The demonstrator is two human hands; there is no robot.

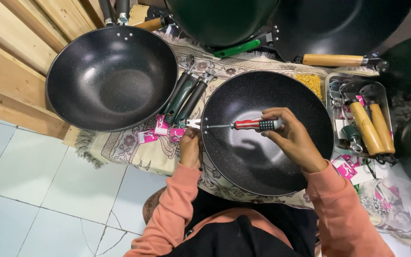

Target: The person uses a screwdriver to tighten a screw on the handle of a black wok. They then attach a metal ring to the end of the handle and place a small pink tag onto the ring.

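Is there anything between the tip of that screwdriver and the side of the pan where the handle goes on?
Nothing visible. The right hand holds the screwdriver across the open pan, its tip at the rim, where the left hand steadies the handle bracket outside.

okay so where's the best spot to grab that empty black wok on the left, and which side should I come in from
Judging by its pose, take the black wok by its handle stub, which juts from the far rim at the top of the view. Come from that far side, above the pan. The bowl itself is wide, round and smooth, with no other grip; the wooden boards crowd its left edge and loose dark handles lie along its right.
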